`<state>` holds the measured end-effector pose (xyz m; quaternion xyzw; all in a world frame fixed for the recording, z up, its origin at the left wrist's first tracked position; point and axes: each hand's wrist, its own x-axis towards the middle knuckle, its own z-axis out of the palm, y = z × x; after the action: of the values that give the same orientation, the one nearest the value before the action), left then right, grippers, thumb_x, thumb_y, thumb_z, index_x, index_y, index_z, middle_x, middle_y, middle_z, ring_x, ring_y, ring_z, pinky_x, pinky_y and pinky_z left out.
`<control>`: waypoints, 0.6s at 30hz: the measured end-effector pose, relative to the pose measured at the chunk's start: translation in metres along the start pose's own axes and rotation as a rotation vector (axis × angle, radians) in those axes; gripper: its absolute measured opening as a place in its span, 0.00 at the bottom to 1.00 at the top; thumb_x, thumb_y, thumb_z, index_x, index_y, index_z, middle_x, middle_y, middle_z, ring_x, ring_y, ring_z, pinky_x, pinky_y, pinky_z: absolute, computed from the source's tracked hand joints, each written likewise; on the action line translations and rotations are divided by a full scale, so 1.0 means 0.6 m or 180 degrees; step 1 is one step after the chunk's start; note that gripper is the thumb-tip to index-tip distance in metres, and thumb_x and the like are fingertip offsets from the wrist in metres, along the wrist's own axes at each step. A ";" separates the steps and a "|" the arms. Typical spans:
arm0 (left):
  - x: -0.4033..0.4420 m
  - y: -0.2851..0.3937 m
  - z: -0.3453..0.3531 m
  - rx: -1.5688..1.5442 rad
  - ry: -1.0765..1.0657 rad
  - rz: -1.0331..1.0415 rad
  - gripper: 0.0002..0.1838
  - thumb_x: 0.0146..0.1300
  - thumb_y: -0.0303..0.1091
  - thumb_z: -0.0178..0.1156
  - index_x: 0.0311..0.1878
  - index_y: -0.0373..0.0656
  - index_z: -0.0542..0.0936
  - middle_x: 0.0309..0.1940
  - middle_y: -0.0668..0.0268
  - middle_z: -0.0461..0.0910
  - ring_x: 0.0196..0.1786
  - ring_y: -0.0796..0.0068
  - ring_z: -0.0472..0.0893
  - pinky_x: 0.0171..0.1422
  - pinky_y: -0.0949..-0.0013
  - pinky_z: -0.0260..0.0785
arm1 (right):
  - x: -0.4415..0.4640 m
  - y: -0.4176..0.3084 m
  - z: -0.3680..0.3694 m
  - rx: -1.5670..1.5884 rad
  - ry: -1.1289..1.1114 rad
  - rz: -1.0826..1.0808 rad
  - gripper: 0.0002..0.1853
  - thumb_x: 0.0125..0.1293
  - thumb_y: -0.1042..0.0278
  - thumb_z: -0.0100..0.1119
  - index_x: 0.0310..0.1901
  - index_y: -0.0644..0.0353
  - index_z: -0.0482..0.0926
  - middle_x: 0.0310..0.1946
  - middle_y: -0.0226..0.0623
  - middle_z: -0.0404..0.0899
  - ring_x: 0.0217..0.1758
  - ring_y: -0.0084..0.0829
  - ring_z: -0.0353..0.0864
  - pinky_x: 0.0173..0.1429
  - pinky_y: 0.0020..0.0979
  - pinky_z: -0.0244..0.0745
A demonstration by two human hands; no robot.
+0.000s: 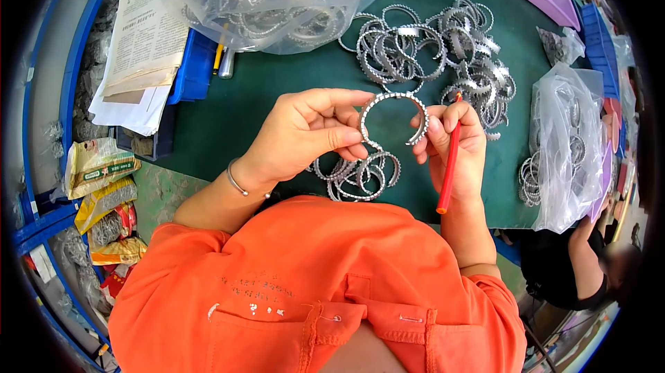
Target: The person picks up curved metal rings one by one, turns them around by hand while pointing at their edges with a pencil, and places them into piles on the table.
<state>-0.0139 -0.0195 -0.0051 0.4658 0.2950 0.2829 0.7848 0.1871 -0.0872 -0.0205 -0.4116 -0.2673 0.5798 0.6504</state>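
Head view: over the green surface [270, 76], the left hand [298, 132] pinches one side of a notched metal ring [393, 95] between thumb and fingertips, while the right hand [463, 141] nips the opposite side, a red pencil-like stick [450, 165] tucked among its fingers. The ring, open at the bottom, is held just beyond a small pile of rings [361, 180]; I can't tell whether it touches them. It looks light and springy, probably easily bent if pulled wide, so I'd grip both flanks gently, minding the toothed edge.
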 end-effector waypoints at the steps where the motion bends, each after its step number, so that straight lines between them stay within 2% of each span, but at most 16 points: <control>1: 0.000 0.000 0.000 0.0031 0.0029 -0.0016 0.19 0.58 0.21 0.54 0.54 0.33 0.70 0.35 0.60 0.78 0.33 0.78 0.78 0.35 0.78 0.73 | 0.000 -0.001 0.001 -0.0039 0.0021 -0.0034 0.09 0.60 0.82 0.52 0.29 0.57 0.63 0.31 0.45 0.76 0.22 0.24 0.77 0.20 0.19 0.70; 8: -0.003 0.006 0.000 0.0036 0.0001 -0.0126 0.19 0.59 0.21 0.52 0.55 0.35 0.69 0.36 0.60 0.77 0.32 0.75 0.79 0.35 0.76 0.75 | -0.001 -0.007 0.003 -0.0181 0.0042 -0.0139 0.09 0.59 0.83 0.52 0.29 0.58 0.63 0.31 0.45 0.76 0.23 0.25 0.78 0.21 0.20 0.71; 11: -0.004 0.009 0.001 -0.0285 0.0149 -0.0317 0.16 0.61 0.22 0.50 0.53 0.35 0.70 0.36 0.59 0.77 0.34 0.73 0.80 0.37 0.74 0.76 | -0.003 -0.004 0.002 -0.0334 -0.0010 -0.0305 0.10 0.59 0.83 0.52 0.29 0.59 0.62 0.33 0.45 0.76 0.24 0.25 0.78 0.23 0.20 0.73; 15: -0.005 0.004 -0.001 -0.0126 0.0176 -0.0130 0.11 0.62 0.22 0.49 0.47 0.34 0.73 0.38 0.58 0.76 0.40 0.67 0.80 0.41 0.70 0.76 | -0.009 -0.008 0.011 -0.0611 -0.0033 -0.0475 0.10 0.58 0.83 0.53 0.29 0.59 0.62 0.35 0.46 0.75 0.26 0.26 0.79 0.27 0.21 0.75; 17: -0.003 -0.002 -0.004 0.0104 0.0188 -0.0057 0.10 0.61 0.20 0.50 0.45 0.33 0.73 0.40 0.57 0.75 0.42 0.65 0.80 0.43 0.70 0.76 | -0.011 -0.012 0.019 -0.0844 -0.0133 -0.0931 0.11 0.57 0.82 0.55 0.28 0.60 0.62 0.38 0.49 0.75 0.31 0.27 0.79 0.33 0.24 0.77; 18: 0.000 -0.010 -0.007 0.0290 0.0043 0.0436 0.10 0.58 0.17 0.51 0.44 0.33 0.73 0.41 0.56 0.74 0.44 0.63 0.79 0.46 0.69 0.75 | -0.009 -0.009 0.012 -0.1069 -0.0275 -0.1274 0.13 0.55 0.82 0.58 0.27 0.61 0.62 0.41 0.52 0.74 0.37 0.32 0.80 0.37 0.27 0.78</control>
<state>-0.0158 -0.0196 -0.0124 0.5182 0.2803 0.3253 0.7396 0.1832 -0.0906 -0.0113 -0.4276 -0.4634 0.4041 0.6626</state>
